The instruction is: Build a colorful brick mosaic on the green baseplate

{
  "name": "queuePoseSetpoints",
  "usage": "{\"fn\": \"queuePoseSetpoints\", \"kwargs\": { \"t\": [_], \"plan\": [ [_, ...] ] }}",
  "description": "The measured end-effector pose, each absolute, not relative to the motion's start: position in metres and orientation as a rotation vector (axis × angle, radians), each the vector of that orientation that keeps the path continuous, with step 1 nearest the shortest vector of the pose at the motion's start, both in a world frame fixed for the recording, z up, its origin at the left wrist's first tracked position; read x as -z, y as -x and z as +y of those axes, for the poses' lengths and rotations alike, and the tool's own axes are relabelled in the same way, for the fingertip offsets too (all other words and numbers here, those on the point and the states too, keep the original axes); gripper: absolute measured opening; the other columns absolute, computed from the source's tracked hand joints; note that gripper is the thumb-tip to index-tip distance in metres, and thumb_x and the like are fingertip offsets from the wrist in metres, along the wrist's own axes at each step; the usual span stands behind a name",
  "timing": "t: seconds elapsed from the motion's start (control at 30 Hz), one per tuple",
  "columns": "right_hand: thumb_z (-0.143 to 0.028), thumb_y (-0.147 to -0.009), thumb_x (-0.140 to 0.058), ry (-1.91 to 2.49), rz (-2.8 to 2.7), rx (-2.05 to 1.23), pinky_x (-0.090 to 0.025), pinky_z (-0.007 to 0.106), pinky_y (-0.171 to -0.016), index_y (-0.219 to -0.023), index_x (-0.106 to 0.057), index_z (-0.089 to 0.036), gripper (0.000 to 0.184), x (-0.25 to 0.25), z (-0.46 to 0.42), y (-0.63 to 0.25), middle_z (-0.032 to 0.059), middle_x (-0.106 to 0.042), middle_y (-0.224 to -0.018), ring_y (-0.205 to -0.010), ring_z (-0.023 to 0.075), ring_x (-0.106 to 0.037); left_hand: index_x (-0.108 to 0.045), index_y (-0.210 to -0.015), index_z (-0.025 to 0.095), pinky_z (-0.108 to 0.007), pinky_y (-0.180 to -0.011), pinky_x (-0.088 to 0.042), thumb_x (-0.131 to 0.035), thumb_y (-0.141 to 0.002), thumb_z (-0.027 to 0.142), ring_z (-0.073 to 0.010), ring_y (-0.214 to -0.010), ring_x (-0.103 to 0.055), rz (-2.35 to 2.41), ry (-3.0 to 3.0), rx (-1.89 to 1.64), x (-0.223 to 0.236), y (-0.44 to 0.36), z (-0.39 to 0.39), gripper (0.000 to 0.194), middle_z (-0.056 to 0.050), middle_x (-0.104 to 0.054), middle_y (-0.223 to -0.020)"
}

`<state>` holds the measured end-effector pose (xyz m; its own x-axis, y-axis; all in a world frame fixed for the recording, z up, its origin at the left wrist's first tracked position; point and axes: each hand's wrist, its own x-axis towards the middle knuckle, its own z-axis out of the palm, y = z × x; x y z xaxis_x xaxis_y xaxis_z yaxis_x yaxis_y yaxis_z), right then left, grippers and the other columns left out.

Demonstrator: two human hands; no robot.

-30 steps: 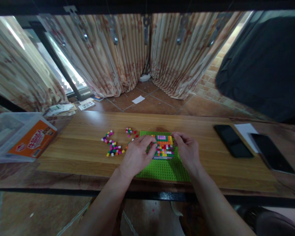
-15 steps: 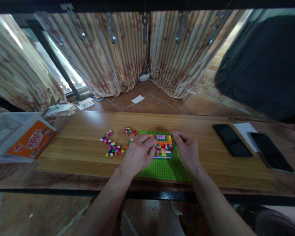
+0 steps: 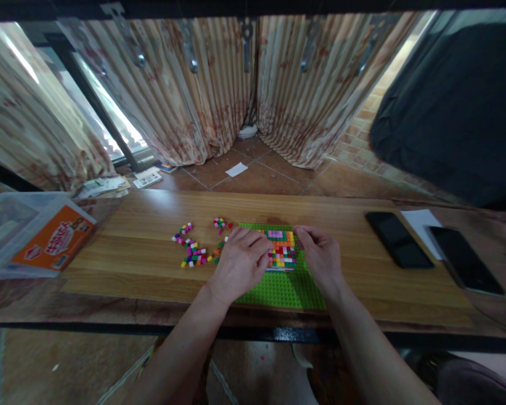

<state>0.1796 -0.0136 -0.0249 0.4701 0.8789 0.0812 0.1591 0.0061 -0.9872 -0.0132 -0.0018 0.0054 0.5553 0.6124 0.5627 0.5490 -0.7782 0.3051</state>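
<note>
A block of many-coloured toy bricks [image 3: 283,249] stands on a green studded baseplate [image 3: 287,292]. My left hand [image 3: 244,256] reaches over the left part of the block, its fingers curled and thumb drawn in. Whatever those fingers pinch is hidden under the hand. On the other side, my right hand [image 3: 320,253] has its thumb and forefinger closed at the upper right edge of the block. Anything between those fingertips is too small to make out. Loose small bricks [image 3: 194,253] lie on the wooden board left of my left hand.
A clear plastic box [image 3: 37,236] with an orange label stands at the left end of the wooden board [image 3: 130,253]. At the right lie a black phone [image 3: 398,240], a white paper [image 3: 421,225] and a second dark phone [image 3: 468,261]. A dark bar runs along the front edge.
My left hand has shifted slightly to the right over the brick block, its fingers lying lower. My right hand has stayed at the block's right edge.
</note>
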Motion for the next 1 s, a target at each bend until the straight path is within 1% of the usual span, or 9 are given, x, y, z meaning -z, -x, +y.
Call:
{"fn": "queuePoseSetpoints", "kwargs": {
  "t": [0.23,0.43,0.57,0.7,0.83,1.0],
  "plan": [
    [-0.044,-0.077,-0.067,1.475,-0.950,-0.730,-0.049,0.032,-0.073,-0.076,-0.077,-0.017,0.029,0.025,-0.014,-0.179,0.0037,-0.073,-0.073,-0.072,0.0191,-0.064,-0.072,-0.089,0.022,-0.039,-0.088,-0.044,-0.058,-0.092,0.015,-0.0192,-0.089,-0.058,1.005,-2.701,-1.024,-0.003,0.015,0.000,0.015,-0.001,-0.073,-0.095],
    [-0.044,-0.074,-0.069,1.487,-0.931,-0.736,-0.049,0.032,-0.070,-0.079,-0.079,-0.018,0.029,0.025,-0.014,-0.180,0.0046,-0.074,-0.074,-0.073,0.0199,-0.065,-0.074,-0.091,0.023,-0.039,-0.088,-0.046,-0.060,-0.092,0.017,-0.0194,-0.092,-0.058,1.082,-2.641,-1.067,0.003,0.013,-0.003,0.016,-0.003,-0.070,-0.096],
    [-0.045,-0.075,-0.069,1.509,-0.952,-0.715,-0.049,0.033,-0.073,-0.079,-0.080,-0.018,0.030,0.026,-0.015,-0.182,0.0055,-0.076,-0.078,-0.075,0.0207,-0.066,-0.076,-0.090,0.023,-0.037,-0.086,-0.048,-0.060,-0.092,0.017,-0.0185,-0.094,-0.060,1.112,-2.536,-1.138,0.007,0.012,-0.006,0.017,-0.003,-0.069,-0.098],
    [-0.045,-0.075,-0.070,1.506,-0.952,-0.722,-0.050,0.034,-0.075,-0.080,-0.080,-0.019,0.029,0.026,-0.015,-0.182,0.0054,-0.077,-0.079,-0.077,0.0216,-0.067,-0.077,-0.091,0.024,-0.039,-0.087,-0.049,-0.060,-0.091,0.019,-0.0184,-0.094,-0.061,1.124,-2.457,-1.175,0.009,0.011,-0.009,0.017,-0.004,-0.069,-0.100],
    [-0.045,-0.076,-0.069,1.500,-0.958,-0.717,-0.050,0.033,-0.076,-0.080,-0.080,-0.019,0.028,0.028,-0.016,-0.184,0.0057,-0.077,-0.080,-0.077,0.0214,-0.068,-0.077,-0.089,0.024,-0.040,-0.087,-0.049,-0.062,-0.088,0.018,-0.0188,-0.092,-0.060,1.185,-2.391,-1.221,0.010,0.008,-0.013,0.016,-0.004,-0.068,-0.098],
    [-0.046,-0.078,-0.068,1.517,-0.967,-0.713,-0.050,0.035,-0.076,-0.084,-0.080,-0.018,0.031,0.030,-0.016,-0.187,0.0065,-0.078,-0.082,-0.077,0.0215,-0.067,-0.078,-0.088,0.024,-0.039,-0.087,-0.050,-0.065,-0.087,0.018,-0.0185,-0.093,-0.059,1.208,-2.294,-1.276,0.012,0.009,-0.014,0.015,-0.005,-0.066,-0.096]
  ]
}}
